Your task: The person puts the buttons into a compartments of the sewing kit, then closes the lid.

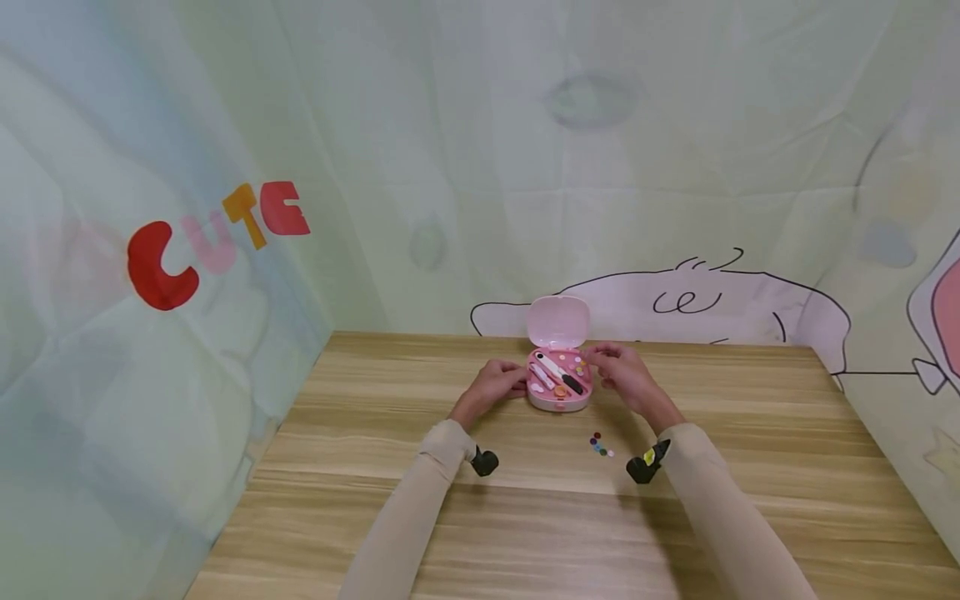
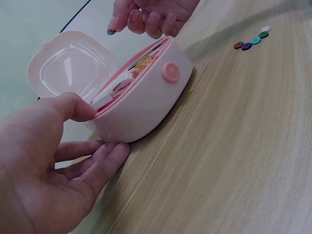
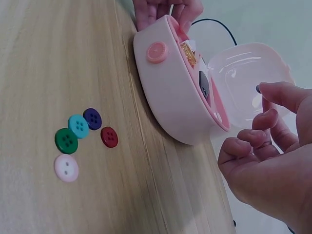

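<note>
A pink-and-white sewing box (image 1: pixel 558 406) stands on the table with its lid (image 1: pixel 558 321) tipped back. My left hand (image 1: pixel 492 383) grips the box's left side, the thumb at the rim and the other fingers low against the wall. Over the right side of the box, my right hand (image 3: pixel 273 156) pinches a small dark button (image 2: pixel 111 32) between thumb and index finger, mostly covered by the fingertips. Inside the box lie a white tool with a black end (image 1: pixel 572 383), a yellow-orange item (image 3: pixel 188 54) and several small buttons at the right.
In front of the box, loose buttons lie on the wooden table (image 1: pixel 375 433): red (image 3: pixel 109 137), dark purple (image 3: pixel 92 119), light blue (image 3: pixel 78 126), green (image 3: pixel 66 141) and pale pink (image 3: pixel 67 168). A printed cloth backdrop (image 1: pixel 450 167) hangs behind the table.
</note>
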`<action>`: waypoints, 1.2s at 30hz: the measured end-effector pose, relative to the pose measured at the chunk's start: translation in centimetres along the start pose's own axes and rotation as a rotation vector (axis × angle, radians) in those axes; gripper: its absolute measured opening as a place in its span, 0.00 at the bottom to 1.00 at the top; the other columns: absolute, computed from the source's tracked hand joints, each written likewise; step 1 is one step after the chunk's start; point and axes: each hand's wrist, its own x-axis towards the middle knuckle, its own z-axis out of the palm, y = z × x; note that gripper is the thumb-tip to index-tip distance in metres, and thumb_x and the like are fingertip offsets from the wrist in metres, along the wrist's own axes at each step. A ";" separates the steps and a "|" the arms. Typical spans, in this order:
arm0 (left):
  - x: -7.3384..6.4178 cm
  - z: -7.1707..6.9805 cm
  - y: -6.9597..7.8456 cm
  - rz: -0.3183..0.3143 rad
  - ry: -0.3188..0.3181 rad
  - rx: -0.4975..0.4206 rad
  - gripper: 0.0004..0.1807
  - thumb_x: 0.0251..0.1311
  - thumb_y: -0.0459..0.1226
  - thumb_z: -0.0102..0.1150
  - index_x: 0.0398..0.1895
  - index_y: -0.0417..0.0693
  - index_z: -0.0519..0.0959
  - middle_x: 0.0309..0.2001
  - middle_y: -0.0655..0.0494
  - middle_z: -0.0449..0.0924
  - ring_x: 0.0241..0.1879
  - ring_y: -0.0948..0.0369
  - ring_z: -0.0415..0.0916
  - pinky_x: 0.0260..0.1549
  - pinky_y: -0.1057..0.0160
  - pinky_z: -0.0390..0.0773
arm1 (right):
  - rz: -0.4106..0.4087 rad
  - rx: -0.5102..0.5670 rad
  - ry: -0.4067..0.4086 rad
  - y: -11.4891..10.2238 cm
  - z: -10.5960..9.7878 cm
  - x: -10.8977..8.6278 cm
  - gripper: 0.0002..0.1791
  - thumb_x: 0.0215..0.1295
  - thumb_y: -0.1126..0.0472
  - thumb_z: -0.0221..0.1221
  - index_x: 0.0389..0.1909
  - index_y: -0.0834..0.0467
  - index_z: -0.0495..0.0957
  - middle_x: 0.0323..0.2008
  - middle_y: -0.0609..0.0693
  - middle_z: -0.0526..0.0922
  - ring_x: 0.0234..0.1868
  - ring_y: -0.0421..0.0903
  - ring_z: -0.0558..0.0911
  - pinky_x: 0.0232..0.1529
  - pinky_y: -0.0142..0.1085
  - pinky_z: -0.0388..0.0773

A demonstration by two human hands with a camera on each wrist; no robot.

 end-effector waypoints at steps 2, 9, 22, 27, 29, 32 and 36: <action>-0.1 0.0 0.0 0.003 -0.001 0.001 0.19 0.75 0.37 0.58 0.57 0.27 0.80 0.51 0.38 0.84 0.45 0.57 0.84 0.50 0.59 0.86 | 0.006 0.003 0.007 -0.1 0.1 0.0 0.23 0.78 0.54 0.59 0.64 0.65 0.71 0.48 0.56 0.71 0.40 0.47 0.68 0.39 0.37 0.70; -0.2 0.0 0.2 0.010 -0.007 -0.018 0.19 0.75 0.36 0.57 0.57 0.26 0.79 0.52 0.37 0.83 0.45 0.57 0.83 0.51 0.58 0.86 | 0.001 0.026 0.000 -0.1 0.0 -0.1 0.26 0.77 0.54 0.61 0.67 0.64 0.70 0.48 0.53 0.73 0.36 0.47 0.67 0.34 0.34 0.69; 0.0 0.0 0.0 0.004 -0.007 -0.068 0.17 0.74 0.33 0.57 0.55 0.24 0.79 0.49 0.39 0.83 0.42 0.59 0.83 0.50 0.59 0.86 | -0.061 -0.081 -0.028 0.4 -1.1 -1.0 0.22 0.77 0.56 0.60 0.64 0.64 0.73 0.39 0.55 0.72 0.30 0.46 0.66 0.29 0.34 0.66; 0.0 0.0 -0.1 0.006 -0.007 -0.066 0.17 0.74 0.33 0.57 0.55 0.24 0.79 0.49 0.39 0.83 0.42 0.59 0.83 0.50 0.59 0.86 | -0.066 -0.135 -0.032 0.7 -1.6 -1.7 0.20 0.76 0.56 0.62 0.61 0.63 0.75 0.34 0.55 0.71 0.28 0.48 0.66 0.28 0.34 0.66; 0.0 0.0 -0.1 0.009 -0.008 -0.062 0.17 0.74 0.34 0.57 0.56 0.25 0.79 0.49 0.39 0.83 0.42 0.58 0.83 0.50 0.59 0.86 | -0.066 -0.163 -0.033 0.8 -1.8 -2.1 0.20 0.75 0.55 0.63 0.59 0.63 0.76 0.35 0.57 0.72 0.29 0.49 0.67 0.28 0.35 0.67; 0.1 0.0 -0.1 0.009 -0.008 -0.052 0.18 0.74 0.34 0.57 0.56 0.25 0.79 0.50 0.38 0.83 0.43 0.58 0.83 0.50 0.60 0.86 | -0.071 -0.216 -0.038 1.1 -2.1 -2.9 0.20 0.74 0.53 0.65 0.58 0.62 0.77 0.38 0.58 0.74 0.33 0.52 0.70 0.31 0.37 0.71; 0.0 0.0 -0.1 -0.004 -0.002 -0.020 0.19 0.74 0.36 0.58 0.57 0.27 0.80 0.50 0.40 0.84 0.43 0.59 0.83 0.48 0.62 0.87 | -0.097 -0.306 -0.060 1.7 -2.5 -3.8 0.21 0.71 0.51 0.67 0.57 0.60 0.79 0.39 0.57 0.77 0.40 0.56 0.73 0.35 0.38 0.74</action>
